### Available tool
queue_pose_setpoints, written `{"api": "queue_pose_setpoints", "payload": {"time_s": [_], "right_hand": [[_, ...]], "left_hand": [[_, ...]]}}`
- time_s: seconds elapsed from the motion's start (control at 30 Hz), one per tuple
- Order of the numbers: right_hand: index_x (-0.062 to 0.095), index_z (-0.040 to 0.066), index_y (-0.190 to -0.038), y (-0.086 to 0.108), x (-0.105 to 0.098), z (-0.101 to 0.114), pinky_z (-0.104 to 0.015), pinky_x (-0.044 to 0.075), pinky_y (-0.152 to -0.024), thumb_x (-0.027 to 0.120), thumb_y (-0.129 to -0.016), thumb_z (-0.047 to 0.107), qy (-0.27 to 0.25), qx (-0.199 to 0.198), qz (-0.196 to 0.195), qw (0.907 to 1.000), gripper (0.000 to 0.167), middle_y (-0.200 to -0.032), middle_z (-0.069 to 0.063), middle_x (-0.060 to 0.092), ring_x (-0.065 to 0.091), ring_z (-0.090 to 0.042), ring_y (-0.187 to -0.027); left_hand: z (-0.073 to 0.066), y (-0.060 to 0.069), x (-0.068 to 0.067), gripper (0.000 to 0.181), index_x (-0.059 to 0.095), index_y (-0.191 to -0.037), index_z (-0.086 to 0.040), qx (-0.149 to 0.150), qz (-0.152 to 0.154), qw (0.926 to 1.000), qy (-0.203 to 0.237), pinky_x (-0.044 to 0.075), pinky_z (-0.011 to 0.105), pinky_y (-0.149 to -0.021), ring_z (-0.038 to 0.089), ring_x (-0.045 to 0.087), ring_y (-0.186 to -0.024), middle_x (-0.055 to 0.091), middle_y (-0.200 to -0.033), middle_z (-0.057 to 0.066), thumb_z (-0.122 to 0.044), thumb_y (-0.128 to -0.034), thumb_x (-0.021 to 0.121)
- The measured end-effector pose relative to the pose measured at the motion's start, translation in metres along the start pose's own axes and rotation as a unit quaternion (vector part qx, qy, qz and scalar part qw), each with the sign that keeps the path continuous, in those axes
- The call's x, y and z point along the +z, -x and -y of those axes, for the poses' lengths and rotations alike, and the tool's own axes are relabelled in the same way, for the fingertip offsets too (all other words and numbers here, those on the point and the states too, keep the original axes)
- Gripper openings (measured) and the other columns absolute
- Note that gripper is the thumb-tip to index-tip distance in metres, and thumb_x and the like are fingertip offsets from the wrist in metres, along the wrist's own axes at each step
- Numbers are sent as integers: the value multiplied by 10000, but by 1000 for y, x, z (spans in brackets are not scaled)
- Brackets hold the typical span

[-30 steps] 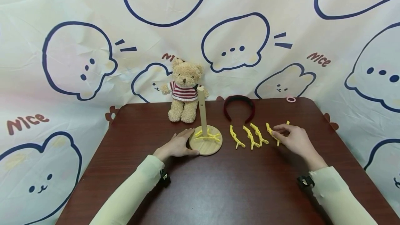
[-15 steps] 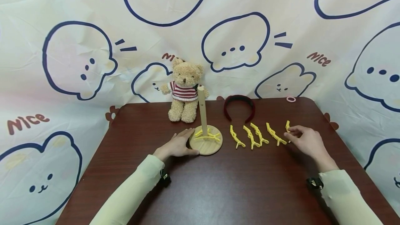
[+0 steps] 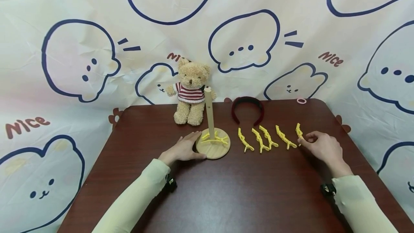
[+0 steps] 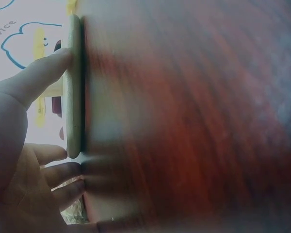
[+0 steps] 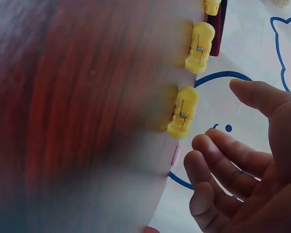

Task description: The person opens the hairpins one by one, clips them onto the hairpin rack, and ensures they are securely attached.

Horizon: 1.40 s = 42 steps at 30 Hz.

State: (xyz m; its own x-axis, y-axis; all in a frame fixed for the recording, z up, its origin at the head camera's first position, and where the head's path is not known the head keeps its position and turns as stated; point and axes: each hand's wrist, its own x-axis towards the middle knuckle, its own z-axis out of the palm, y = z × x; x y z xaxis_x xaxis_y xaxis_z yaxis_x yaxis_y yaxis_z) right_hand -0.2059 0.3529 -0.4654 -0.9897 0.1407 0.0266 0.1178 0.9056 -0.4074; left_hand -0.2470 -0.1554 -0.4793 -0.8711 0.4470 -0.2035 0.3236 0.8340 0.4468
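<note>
A pale cloth backdrop (image 3: 181, 42) printed with blue-outlined cartoon animals hangs behind a dark reddish-brown tabletop (image 3: 226, 190). Brown lettering on it reads "NICE" at the left and right; a third "NICE" is partly hidden by the toy, and the left wrist view catches the word too.

Nearest are the person's pale green sleeves (image 3: 132, 193), with a black device (image 3: 170, 182) at each wrist. The left hand (image 3: 182, 148) holds the round base (image 3: 213, 152) of a wooden stand (image 3: 210, 118), thumb at the front edge and fingers at the side. The post is upright, with yellow clips (image 3: 215, 140) lying at its foot. The right hand (image 3: 326, 150) is partly open, fingers loosely bent and thumb apart, with nothing in its grasp, just beside the rightmost yellow clip (image 3: 299, 131). Four more clips (image 3: 283, 137) lie to the left in a row, the second and third close together.

Farther back are a dark red headband (image 3: 247, 100), a teddy bear (image 3: 191, 94) in a striped top and, by the far edge, a pink ring (image 3: 301, 103).

A second ago the right hand was at the fourth clip; it has since moved right, past the fifth. The left hand and stand have stayed put.
</note>
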Motion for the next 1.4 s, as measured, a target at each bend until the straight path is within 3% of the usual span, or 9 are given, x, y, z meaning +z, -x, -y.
{"api": "queue_pose_setpoints", "payload": {"time_s": [0.3,0.57,0.8,1.2,1.4], "right_hand": [[667,27,-1135,-2,2,-3,-391,440,-558,648,-812,718,242,228,401,9986,763,-974,-163,708,605,-276,-760],[694,64,-1088,-5,3,-3,-421,421,-576,705,-844,550,325,359,617,9969,544,-1000,-173,692,590,-302,-783],[672,32,-1103,-5,2,-3,-402,413,-569,646,-799,736,465,514,700,9951,767,-965,-196,685,554,-281,-750],[663,41,-1073,-10,3,-4,-398,412,-572,673,-853,600,557,529,879,9932,601,-916,-158,664,555,-280,-755],[626,-9,-1162,-8,-1,-6,-430,421,-594,675,-837,630,614,599,904,9922,718,-1011,-233,663,555,-315,-780]], "left_hand": [[-1,0,-1,1072,215,-1602,-105,26,-44,10000,-56,164,641,-1211,312,191,-1551,257,-1657,115,-594,-812,749],[0,0,-1,1074,205,-1605,-112,-16,6,10000,-25,155,631,-1218,309,179,-1554,246,-1662,107,-604,-815,741],[1,-1,-1,1078,198,-1607,-114,-24,16,10000,-21,151,629,-1220,306,175,-1555,239,-1664,105,-605,-815,740],[0,0,1,1086,205,-1603,-103,-33,-19,10000,-22,170,637,-1210,314,193,-1550,258,-1657,109,-614,-809,741],[0,0,0,1083,202,-1605,-110,-40,-2,10000,-36,163,628,-1217,309,187,-1552,250,-1660,112,-614,-811,739]]}}
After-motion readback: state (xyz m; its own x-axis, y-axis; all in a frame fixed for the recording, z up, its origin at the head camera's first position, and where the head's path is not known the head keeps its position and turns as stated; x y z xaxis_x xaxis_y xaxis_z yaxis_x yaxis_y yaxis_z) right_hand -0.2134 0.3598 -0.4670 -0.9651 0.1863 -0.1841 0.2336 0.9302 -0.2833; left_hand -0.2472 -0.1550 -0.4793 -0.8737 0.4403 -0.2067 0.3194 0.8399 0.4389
